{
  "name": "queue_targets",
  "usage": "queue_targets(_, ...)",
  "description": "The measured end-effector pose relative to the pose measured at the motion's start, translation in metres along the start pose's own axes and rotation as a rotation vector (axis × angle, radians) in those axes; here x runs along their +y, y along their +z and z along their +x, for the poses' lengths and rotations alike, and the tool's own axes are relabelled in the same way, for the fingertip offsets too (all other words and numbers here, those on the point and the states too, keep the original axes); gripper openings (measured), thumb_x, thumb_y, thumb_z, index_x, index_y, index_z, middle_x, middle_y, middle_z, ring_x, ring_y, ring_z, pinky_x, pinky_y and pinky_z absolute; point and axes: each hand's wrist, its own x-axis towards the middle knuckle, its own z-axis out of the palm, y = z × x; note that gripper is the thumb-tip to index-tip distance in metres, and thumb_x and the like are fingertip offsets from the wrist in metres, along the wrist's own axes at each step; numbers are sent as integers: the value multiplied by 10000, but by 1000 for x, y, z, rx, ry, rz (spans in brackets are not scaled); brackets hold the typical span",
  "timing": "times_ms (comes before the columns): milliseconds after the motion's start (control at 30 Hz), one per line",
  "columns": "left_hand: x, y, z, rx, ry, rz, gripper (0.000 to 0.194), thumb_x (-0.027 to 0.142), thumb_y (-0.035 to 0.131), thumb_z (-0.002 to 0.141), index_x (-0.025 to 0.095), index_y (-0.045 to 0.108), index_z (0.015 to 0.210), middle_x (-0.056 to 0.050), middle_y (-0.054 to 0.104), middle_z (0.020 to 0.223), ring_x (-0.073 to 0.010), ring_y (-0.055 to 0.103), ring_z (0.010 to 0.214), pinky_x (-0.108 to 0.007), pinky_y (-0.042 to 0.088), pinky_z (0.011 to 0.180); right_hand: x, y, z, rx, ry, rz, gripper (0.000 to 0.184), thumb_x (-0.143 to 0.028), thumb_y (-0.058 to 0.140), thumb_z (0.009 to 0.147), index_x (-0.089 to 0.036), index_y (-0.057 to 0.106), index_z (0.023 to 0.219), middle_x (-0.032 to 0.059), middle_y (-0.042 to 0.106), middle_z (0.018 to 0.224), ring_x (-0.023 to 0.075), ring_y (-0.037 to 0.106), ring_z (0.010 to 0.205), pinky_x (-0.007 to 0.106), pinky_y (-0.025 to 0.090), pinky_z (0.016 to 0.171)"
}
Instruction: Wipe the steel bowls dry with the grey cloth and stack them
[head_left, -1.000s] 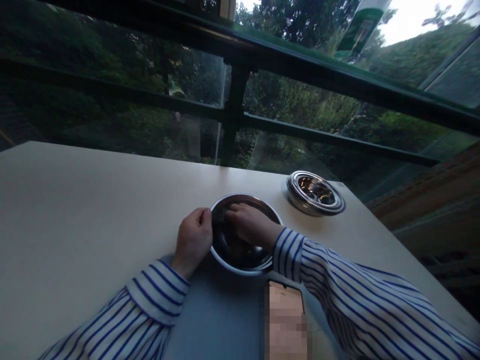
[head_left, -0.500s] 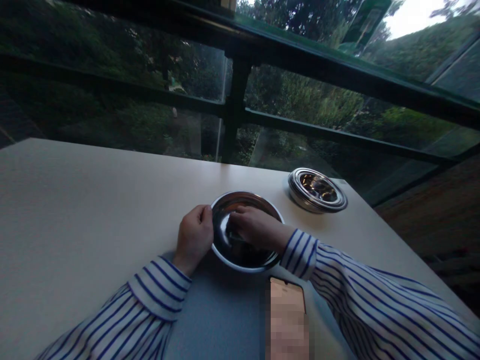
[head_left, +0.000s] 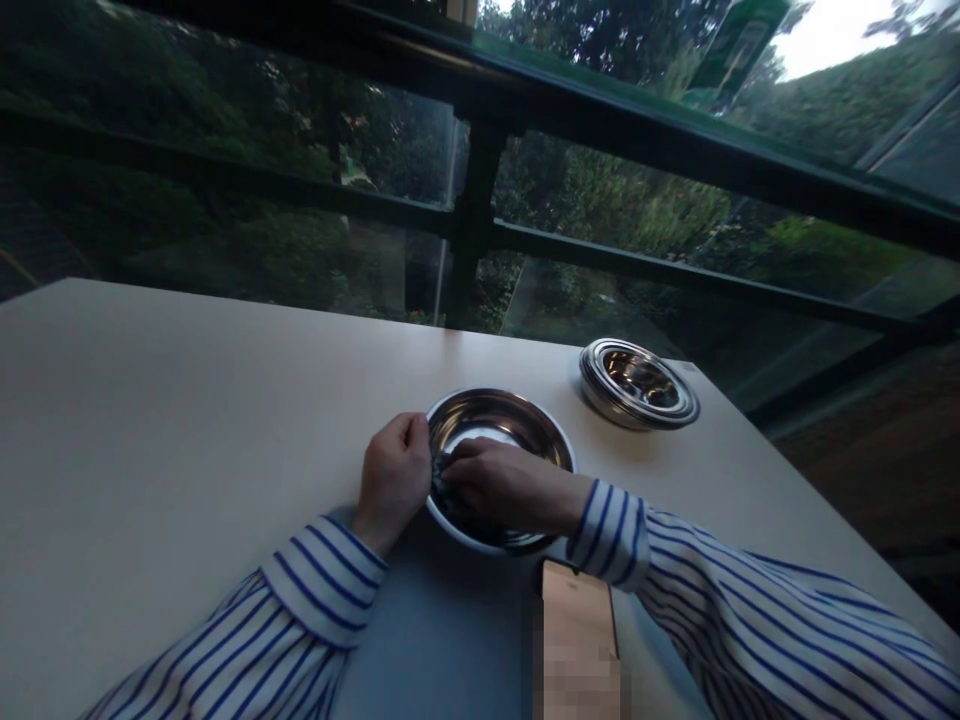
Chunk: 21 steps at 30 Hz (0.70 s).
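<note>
A shiny stainless steel bowl [head_left: 517, 408] stands on the white table in front of me. My left hand [head_left: 396, 475] is closed on its left rim, thumb on top. Inside the bowl is my right hand [head_left: 495, 485], its fingers bent and pressed against the left inner wall. Under those fingertips a bit of crumpled grey-green cloth [head_left: 441, 470] shows; most of it is hidden by the hand.
A nested stack of steel bowls [head_left: 637, 385] sits at the table's back right. A phone [head_left: 577, 600], partly blurred out, lies near me below the bowl. Behind the white table [head_left: 187, 400] runs a dark window frame [head_left: 472, 200].
My right hand has moved from the middle of the bowl down and left along its inner wall, and the cloth now shows. My left hand keeps its hold on the rim.
</note>
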Motion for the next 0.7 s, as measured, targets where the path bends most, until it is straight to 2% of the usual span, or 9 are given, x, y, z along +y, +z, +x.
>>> queue_targets(167,-3,-1,1,-20,2,-14,293,302,392,811,149,626,724,-57,651,682,-186,587,660,-268,412,598,30,2,4,86,191,-81,224,-64,402,846,-84,607,936,148,592,962,209,541,903,321,407,799)
queue_targets(300,-3,1,1,-19,-2,-17,295,305,390,813,153,627,727,-58,653,691,-185,588,670,-267,408,606,37,5,-2,117,273,-105,211,-46,409,816,-53,610,880,179,591,902,233,545,868,351,410,788)
queue_targets(367,-4,2,1,-18,-7,-15,297,310,385,813,154,621,720,-52,641,669,-181,579,649,-262,396,585,31,7,0,124,244,-86,199,-37,430,796,-64,608,881,160,595,908,225,541,882,339,407,800)
queue_targets(467,-3,1,1,-1,-20,1,301,315,382,808,155,607,690,-45,618,631,-179,561,621,-262,375,561,16,9,5,109,126,-33,218,-39,451,788,-116,603,924,98,604,946,185,541,894,286,413,783)
queue_targets(600,-3,-1,1,9,-27,19,308,320,381,800,154,601,661,-37,598,588,-173,537,576,-262,355,534,0,7,3,39,-36,22,212,-53,491,779,-172,600,918,28,623,913,127,564,808,220,425,712)
queue_targets(700,-3,-1,1,-14,-13,12,314,323,383,794,159,600,637,-32,597,572,-165,535,562,-252,356,520,1,7,5,38,-29,-10,199,-64,479,802,-159,585,941,42,617,955,137,560,856,232,425,767)
